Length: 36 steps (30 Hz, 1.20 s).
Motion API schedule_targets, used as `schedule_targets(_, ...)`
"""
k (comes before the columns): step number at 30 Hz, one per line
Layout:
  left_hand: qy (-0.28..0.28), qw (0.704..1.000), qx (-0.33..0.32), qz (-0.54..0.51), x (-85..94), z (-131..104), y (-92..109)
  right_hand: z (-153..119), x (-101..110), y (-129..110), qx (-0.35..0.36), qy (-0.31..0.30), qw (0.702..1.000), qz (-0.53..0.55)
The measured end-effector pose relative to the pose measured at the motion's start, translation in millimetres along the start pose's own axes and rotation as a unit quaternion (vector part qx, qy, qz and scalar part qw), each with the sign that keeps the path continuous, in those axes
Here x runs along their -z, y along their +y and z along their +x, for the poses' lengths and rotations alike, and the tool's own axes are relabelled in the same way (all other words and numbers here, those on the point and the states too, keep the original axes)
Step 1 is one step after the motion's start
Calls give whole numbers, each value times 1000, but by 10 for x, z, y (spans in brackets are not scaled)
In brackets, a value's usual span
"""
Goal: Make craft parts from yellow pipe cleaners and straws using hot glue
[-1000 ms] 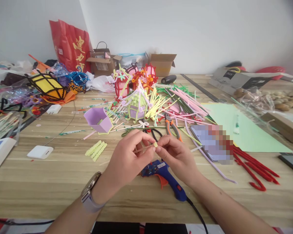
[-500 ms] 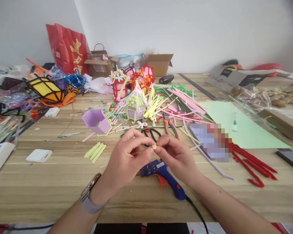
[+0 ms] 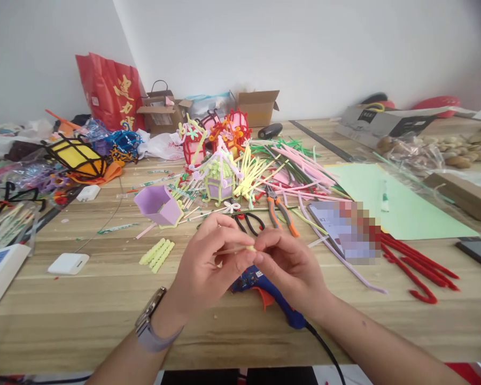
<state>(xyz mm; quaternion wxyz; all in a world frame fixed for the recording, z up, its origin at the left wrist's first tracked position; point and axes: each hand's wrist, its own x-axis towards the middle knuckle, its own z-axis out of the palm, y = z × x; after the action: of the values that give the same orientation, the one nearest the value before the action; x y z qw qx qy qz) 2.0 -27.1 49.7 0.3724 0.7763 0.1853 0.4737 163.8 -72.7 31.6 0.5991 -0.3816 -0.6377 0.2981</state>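
Note:
My left hand [image 3: 216,262] and my right hand [image 3: 291,267] meet at the fingertips above the table. Between them they pinch a small pale yellow piece [image 3: 250,248], mostly covered by the fingers. A thin stick [image 3: 230,250] runs from it into my left hand. Under my hands lies a blue glue gun [image 3: 278,299] with an orange trigger. Twisted yellow-green strips [image 3: 157,255] lie left of my left hand, and a purple hexagonal cup [image 3: 156,206] sits behind them. A small purple and yellow-green lantern [image 3: 219,179] stands beyond my fingers.
Pliers [image 3: 279,209], a phone [image 3: 339,227] and red pipe cleaners [image 3: 420,262] lie to the right. Behind are bundled pipe cleaners [image 3: 300,166] and a green sheet [image 3: 401,203]. A white charger [image 3: 69,263] and a power strip [image 3: 4,272] are at the left.
The view has shifted slightly. My fingertips have closed further over the yellow piece, and the thin stick in my left hand shows more clearly.

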Motion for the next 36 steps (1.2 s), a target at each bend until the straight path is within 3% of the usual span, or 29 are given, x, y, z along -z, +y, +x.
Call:
schedule_targets(6,37,990,-118,65,6,7,5,-20,46,-88,200,12,967,-161)
schedule_targets(11,31,996,-62,-64,-40,0,-26,0,62,-91,214,-41,960,-177)
schedule_targets(14,38,993,-25,-113,-93,3,-58,1,44,-98,219,-13,956,-194)
schedule_targets(19,69,979,7,-191,-179,15,-83,-41,-36,-142,166,30,973,-159)
schedule_targets(22,71,984,18,-165,-199,19,-77,-54,-79,-145,56,52,996,-39)
schedule_targets(26,99,985,66,-124,-195,6,-53,-23,-75,-120,-57,61,993,87)
schedule_targets(36,102,986,120,-48,-171,-21,22,29,-30,-114,-65,65,995,26)
